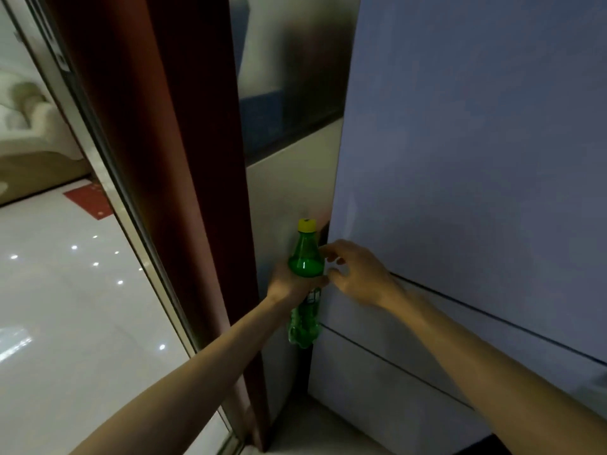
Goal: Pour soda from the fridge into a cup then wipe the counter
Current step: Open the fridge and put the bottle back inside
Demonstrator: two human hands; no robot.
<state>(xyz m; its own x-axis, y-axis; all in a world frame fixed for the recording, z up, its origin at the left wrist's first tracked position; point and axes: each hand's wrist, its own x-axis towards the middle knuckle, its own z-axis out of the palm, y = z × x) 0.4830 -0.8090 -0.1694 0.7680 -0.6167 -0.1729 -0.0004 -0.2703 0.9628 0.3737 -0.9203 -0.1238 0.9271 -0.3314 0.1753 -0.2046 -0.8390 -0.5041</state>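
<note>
Tight corner over on this side: the fridge door point(476, 159) is taking up the whole right half of what I'm seeing, pale blue-grey and flat, with its left edge running straight down to where my hands are, and a lower drawer front point(377, 389) sitting under a thin dark seam. Just left of that edge a tall red-brown panel point(184, 159) is standing, so I'm working in a narrow strip between the two. Past the panel things are opening up a lot, with a metal door frame point(108, 178), a glossy white floor point(65, 323) throwing back ceiling lights, a red mat point(90, 201) and a pale sofa point(29, 126) well off. My left arm is reaching in long from the bottom left, and my left hand point(289, 284) is gripping the soda bottle point(305, 264) around its middle, holding it upright in the air in that strip. My right hand point(358, 274) is coming in from the right with fingers loose and spread, holding nothing, fingertips right by the door edge and the bottle's shoulder; I can't tell if they're touching either. Bottle is clear green plastic with a yellow cap point(306, 225), label mostly hidden under my fingers, bumpy base hanging below my hand.
</note>
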